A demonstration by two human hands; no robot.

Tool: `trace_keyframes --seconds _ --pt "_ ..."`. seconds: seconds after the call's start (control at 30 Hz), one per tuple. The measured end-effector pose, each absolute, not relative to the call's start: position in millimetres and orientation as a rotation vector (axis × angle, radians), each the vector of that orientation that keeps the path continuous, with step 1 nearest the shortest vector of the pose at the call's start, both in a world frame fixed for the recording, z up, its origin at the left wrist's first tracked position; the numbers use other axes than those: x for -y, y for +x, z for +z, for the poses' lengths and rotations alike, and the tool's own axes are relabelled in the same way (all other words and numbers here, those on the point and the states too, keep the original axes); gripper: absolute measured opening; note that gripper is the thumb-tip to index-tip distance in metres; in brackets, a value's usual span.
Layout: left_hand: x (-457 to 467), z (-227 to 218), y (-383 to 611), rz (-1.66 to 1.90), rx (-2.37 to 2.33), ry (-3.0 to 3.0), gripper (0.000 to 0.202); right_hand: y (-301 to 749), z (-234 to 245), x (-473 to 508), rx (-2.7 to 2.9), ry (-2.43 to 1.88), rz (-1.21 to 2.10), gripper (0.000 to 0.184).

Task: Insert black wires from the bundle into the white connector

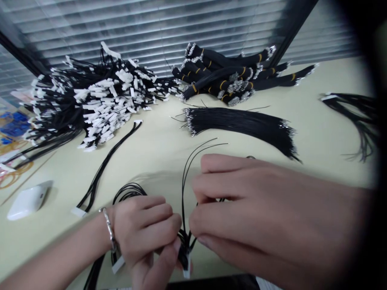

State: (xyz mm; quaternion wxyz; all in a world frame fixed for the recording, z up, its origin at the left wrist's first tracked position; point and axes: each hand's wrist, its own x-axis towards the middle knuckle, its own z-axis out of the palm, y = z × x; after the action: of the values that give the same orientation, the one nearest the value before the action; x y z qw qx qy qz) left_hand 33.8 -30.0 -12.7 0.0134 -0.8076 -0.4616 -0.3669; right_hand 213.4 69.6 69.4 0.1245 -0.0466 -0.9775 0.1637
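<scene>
While both hands work close together at the near edge of the pale cream table (157, 153), the left hand (145, 233) is curled nearly closed, its thumb and fingers pinching a small white plastic connector (186, 269) with thin black wires (185, 189) rising out of it. A silver bracelet (109, 227) sits on that wrist. The right hand (242, 209) is also mostly closed, its fingertips pressed in on the same black wires just above the connector; two of those wires arc up and away across the table toward the loose bundle beyond. Exactly which wire the right fingers grip is hidden by the fingers themselves.

Just behind the hands lies a loose sheaf of black wires with bare metal tips (242, 125), flat on the table. Farther back, against the window blinds (151, 24), rests a stack of black wire bundles tied with yellow bands (229, 72). To the left spreads a large heap of black wires fitted with white connectors (90, 96). One finished black cable with white end plugs (105, 165) lies apart, between that heap and the left hand. A white rounded plastic object (27, 200) sits near the left edge, and another dark wire bunch (356, 117) lies far right.
</scene>
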Motion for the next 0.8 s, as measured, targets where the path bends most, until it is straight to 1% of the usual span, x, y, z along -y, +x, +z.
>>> trace_keyframes --seconds 0.1,0.3,0.47,0.6,0.73,0.8 --pt "24.7 -13.9 31.7 -1.125 1.416 -2.526 0.028 215.2 66.0 -68.7 2.875 -0.160 0.490 0.018" --pt "12.8 -14.4 26.9 -1.147 1.075 -2.660 0.031 213.5 65.1 -66.8 2.905 -0.152 0.472 0.020" --pt "11.6 -13.6 25.9 -1.112 1.147 -2.667 0.030 211.8 67.9 -66.6 2.965 -0.188 0.385 0.023" --pt "6.9 -12.1 23.5 -1.119 1.035 -2.723 0.028 214.4 66.1 -66.4 2.976 -0.219 0.410 0.026" --pt "3.1 -10.8 20.8 -1.113 0.918 -2.811 0.028 219.5 63.6 -65.6 2.844 -0.241 0.401 0.023" --pt "4.0 -11.6 21.4 -1.108 0.940 -2.807 0.028 220.4 64.0 -65.5 2.819 -0.245 0.434 0.023"
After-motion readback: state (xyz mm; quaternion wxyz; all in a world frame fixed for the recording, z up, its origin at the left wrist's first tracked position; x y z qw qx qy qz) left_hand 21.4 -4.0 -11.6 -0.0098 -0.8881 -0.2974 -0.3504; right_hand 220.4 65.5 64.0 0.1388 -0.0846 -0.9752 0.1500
